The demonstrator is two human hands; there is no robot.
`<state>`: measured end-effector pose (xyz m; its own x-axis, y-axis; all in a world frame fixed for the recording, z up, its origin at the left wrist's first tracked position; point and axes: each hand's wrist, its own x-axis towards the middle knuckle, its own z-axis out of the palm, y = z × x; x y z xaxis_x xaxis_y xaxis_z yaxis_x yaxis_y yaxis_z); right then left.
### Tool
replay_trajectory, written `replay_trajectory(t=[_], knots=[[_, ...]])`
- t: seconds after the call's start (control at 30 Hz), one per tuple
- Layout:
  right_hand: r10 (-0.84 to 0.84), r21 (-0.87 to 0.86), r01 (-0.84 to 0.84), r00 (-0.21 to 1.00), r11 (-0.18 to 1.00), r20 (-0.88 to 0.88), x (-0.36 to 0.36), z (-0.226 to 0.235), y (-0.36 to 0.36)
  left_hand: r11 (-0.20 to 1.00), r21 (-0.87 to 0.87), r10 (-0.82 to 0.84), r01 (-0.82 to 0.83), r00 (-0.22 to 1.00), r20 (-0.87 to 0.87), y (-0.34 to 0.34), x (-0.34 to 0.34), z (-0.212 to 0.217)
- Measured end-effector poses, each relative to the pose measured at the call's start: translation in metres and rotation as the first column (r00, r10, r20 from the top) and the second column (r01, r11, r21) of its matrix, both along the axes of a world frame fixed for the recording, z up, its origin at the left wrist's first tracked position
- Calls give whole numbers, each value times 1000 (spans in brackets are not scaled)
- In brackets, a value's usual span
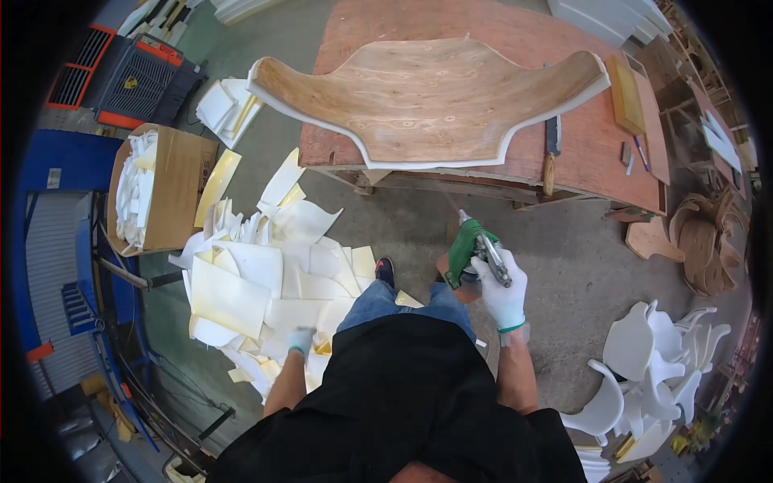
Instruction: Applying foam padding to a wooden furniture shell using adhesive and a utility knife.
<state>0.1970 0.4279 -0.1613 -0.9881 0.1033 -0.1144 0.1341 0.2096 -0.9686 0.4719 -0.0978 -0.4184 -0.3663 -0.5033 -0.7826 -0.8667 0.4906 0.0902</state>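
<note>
My right hand [504,296], in a white glove, is closed round a spray gun [470,241] with a green body and a metal nozzle. The nozzle points up and away toward the table, and a faint streak of mist shows off its tip. Beyond it, a curved plywood seat shell [427,97] with white foam along its edge lies on the reddish wooden table [592,169]. Low at my left side, my gloved left hand [302,340] is over a pile of white and yellowish foam sheets [233,294]; its fingers are too blurred to read.
A long knife [551,153] with a wooden handle and a yellow block [625,95] lie on the table's right side. Left stands a cardboard box [181,181] of foam pieces. Plywood shells [700,249] and white foam-covered shells [652,354] are stacked on the floor at right.
</note>
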Motion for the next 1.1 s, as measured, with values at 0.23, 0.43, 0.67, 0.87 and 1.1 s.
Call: replay_trajectory(t=[0.23, 0.43, 0.67, 0.87, 1.1], knots=[[-260, 81, 266, 962, 960, -83, 0, -3, 56, 728, 47, 684, -684, 729, 21, 85, 45, 31], [-218, 94, 235, 962, 967, -166, -13, -5, 59, 951, 35, 305, -307, 914, -266, 92, -47, 52], [-71, 22, 73, 993, 997, -98, -37, -13, 43, 969, 37, 229, -245, 826, -515, 108, -125, 95], [-120, -50, 112, 973, 992, -196, -65, -22, 17, 961, -92, 199, -262, 883, -426, 133, -94, 110], [84, -45, -92, 986, 995, -142, -84, -18, -5, 879, 98, 468, -467, 804, -367, 117, 19, 40]])
